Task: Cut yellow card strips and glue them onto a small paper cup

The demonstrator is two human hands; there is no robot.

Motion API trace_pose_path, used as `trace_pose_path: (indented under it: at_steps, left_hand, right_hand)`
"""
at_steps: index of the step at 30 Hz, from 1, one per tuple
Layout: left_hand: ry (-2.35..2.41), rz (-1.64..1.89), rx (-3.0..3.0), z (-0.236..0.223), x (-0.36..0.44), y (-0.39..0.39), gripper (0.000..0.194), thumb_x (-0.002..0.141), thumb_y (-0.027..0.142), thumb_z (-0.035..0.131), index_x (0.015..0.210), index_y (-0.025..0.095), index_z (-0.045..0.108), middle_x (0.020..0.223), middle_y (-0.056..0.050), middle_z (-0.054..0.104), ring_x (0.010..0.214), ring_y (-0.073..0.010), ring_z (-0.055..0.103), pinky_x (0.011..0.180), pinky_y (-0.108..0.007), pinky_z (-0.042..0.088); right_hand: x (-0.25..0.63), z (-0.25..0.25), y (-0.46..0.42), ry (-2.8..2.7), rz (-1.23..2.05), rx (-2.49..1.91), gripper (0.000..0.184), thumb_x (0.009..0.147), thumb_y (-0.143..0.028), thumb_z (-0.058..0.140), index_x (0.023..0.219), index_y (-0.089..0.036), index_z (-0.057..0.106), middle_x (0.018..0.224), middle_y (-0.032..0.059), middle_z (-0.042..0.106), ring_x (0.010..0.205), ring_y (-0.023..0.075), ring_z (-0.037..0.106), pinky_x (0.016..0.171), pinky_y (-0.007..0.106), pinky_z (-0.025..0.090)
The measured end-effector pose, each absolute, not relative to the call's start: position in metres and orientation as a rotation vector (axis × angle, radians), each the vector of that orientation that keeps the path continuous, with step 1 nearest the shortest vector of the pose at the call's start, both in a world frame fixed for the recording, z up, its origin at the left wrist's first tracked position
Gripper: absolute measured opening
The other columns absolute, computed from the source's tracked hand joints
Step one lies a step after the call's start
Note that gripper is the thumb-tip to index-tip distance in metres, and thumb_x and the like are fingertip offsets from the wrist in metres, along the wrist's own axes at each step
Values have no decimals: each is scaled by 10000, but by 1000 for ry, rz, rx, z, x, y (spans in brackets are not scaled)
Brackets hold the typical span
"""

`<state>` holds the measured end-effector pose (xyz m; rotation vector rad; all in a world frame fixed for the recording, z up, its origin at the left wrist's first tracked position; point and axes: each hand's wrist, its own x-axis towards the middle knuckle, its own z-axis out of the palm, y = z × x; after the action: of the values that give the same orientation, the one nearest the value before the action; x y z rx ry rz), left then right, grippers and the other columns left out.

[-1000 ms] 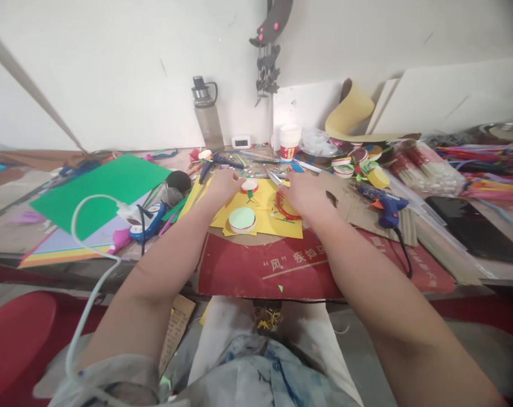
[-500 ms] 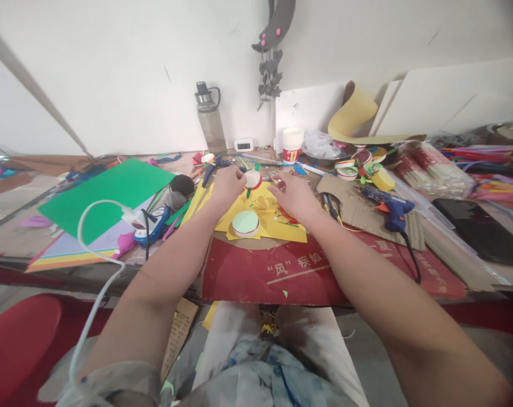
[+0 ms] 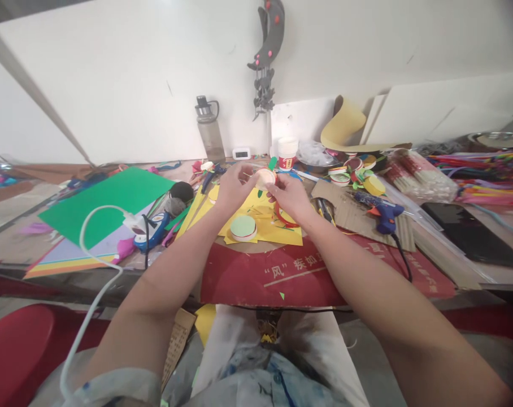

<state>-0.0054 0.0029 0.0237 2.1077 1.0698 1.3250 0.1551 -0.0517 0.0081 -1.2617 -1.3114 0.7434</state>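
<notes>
Between my hands is a small round paper cup base (image 3: 265, 178), pale inside, with green leaf-like pieces sticking out at its top and bottom. My left hand (image 3: 236, 185) grips its left edge with curled fingers. On the other side, my right hand (image 3: 291, 195) pinches the edge between thumb and fingers. Below them, a second cup base with a light green top (image 3: 243, 227) lies on yellow paper (image 3: 277, 236). Near my right hand a red ring (image 3: 283, 219) rests on the same paper, among small green scraps.
At right lie a blue hot glue gun (image 3: 386, 215) on cardboard (image 3: 341, 198), a cutter (image 3: 324, 209) and a black phone (image 3: 468, 232). Paper cups (image 3: 287, 154) and a bottle (image 3: 209, 133) stand at the back. Green sheets (image 3: 112, 198) and a white cable (image 3: 85, 243) are left.
My right hand has come in from beside the cup base and now touches it. The cup base has moved slightly right and turned in my left hand. The view has tilted up slightly.
</notes>
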Motion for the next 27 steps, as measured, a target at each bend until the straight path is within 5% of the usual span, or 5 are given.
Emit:
trace_pose_path:
  at_steps: [5, 11, 22, 27]
  left_hand:
    - [662, 1132, 1897, 17, -7, 16, 374, 827, 385, 756, 1109, 145, 705, 1123, -115, 765, 1010, -191, 698, 942, -333, 529]
    - [626, 1139, 1808, 13, -7, 21, 399, 777, 369, 817, 1085, 129, 734, 1055, -102, 784, 913, -166, 700, 857, -317, 540]
    - [555, 1116, 1748, 23, -9, 15, 487, 741, 456, 879, 1124, 173, 776, 1196, -117, 780, 1062, -215, 732, 965, -358, 551]
    - [593, 1188, 1722, 21, -7, 19, 437, 704, 420, 889, 1048, 171, 784, 1133, -99, 797, 1007, -212, 739, 914, -357, 567]
  right_hand:
    - [158, 7, -48, -1315, 747, -1231, 17, 899, -188, 608, 896, -192, 624, 758, -21, 645, 697, 125, 658, 641, 253, 590]
    - [161, 7, -47, -1334, 718, -1205, 301, 858, -212, 640, 1158, -192, 663, 1010, 23, 751, 796, 138, 674, 693, 270, 610]
    - [165, 6, -49, -1427, 516, -1293, 347, 887, -192, 645, 1231, -170, 675, 1113, 73, 779, 943, 183, 720, 901, 361, 591]
    - [166, 8, -53, -1445, 445, -1299, 471, 875, -201, 679, 1342, -197, 612, 1240, 91, 740, 931, 172, 712, 864, 338, 592]
